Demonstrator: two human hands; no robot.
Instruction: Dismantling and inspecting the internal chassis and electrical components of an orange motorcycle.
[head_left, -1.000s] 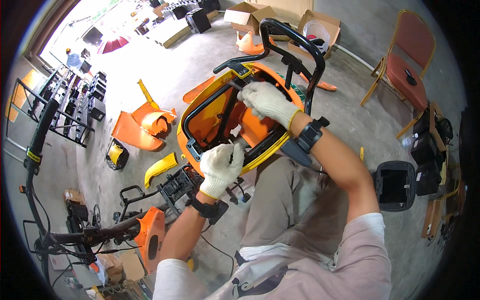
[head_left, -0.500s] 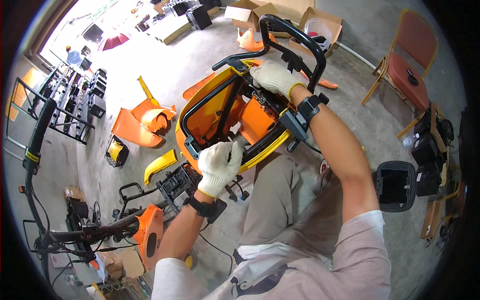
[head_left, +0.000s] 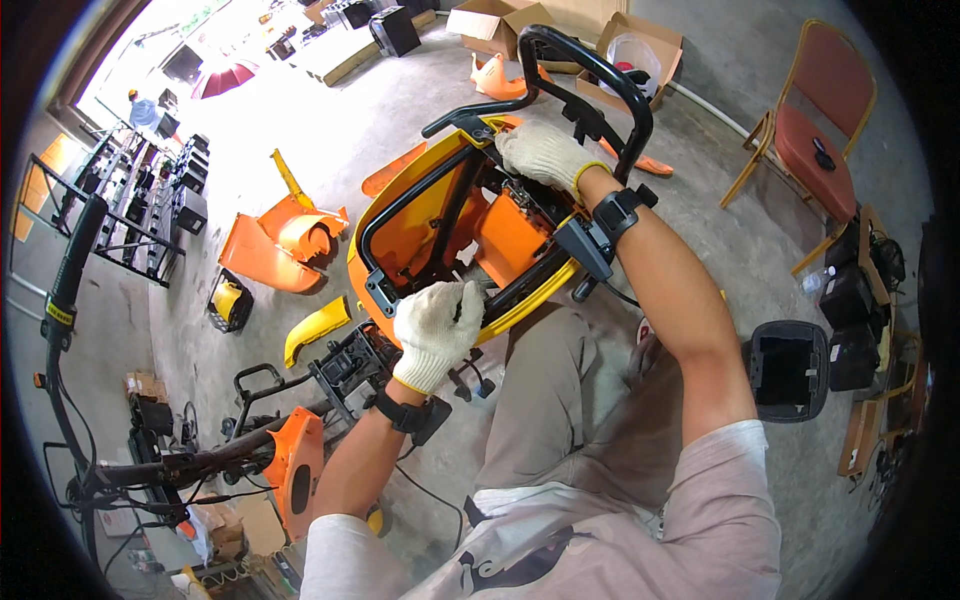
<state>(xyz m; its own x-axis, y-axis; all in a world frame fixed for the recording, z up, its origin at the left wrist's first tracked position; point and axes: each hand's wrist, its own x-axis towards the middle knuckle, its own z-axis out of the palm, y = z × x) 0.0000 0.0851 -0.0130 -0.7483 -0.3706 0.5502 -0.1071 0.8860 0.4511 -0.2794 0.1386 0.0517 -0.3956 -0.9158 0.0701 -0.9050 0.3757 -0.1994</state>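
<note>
Body (head_left: 400, 250) at centre. Our left hand (head_left: 438, 325) curled at near rim (head_left: 530, 308); our right hand (head_left: 545, 160) partly curled at far corner. Cannot tell what either holds. Uneven push could tip body; slip could pinch right hand against frame (head_left: 420, 194).

You can't read any words or numbers clearly here. On your left, a bright yellow-green label (head_left: 60, 313) wraps around the black handle (head_left: 72, 262), just below the bumpy grip. It has little dark marks on it, but they are too small for you to make out. The front of your pale shirt (head_left: 700, 505) has a big dark print (head_left: 520, 568). The cloth folds bend it, so you can't tell if it has letters. On your right, a black box (head_left: 855, 355) seems to have a tiny pale mark, too small to read.
</note>
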